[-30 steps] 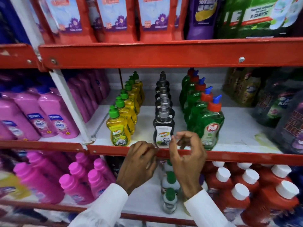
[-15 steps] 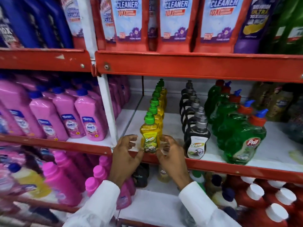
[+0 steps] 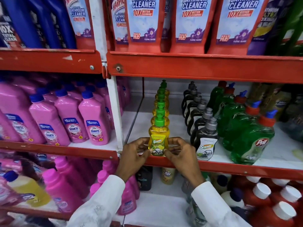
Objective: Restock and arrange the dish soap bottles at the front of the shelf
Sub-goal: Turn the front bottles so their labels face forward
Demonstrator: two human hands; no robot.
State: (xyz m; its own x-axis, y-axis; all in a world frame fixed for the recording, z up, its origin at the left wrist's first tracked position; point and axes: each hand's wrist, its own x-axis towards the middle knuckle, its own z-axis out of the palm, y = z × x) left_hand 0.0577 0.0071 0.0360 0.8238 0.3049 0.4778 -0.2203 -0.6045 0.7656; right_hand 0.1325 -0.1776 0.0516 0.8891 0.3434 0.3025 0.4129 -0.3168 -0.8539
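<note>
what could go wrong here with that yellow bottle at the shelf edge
1. The yellow bottle stands right at the red lip; a forward nudge from the left hand or right hand could tip it off.
2. Pushed back, it could knock the tight yellow row behind it.
3. The right hand is near the black bottle and could bump it.

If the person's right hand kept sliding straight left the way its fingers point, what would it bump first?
The right hand already has its fingertips at the front yellow dish soap bottle, so it would press that bottle first, toward the left hand.
</note>
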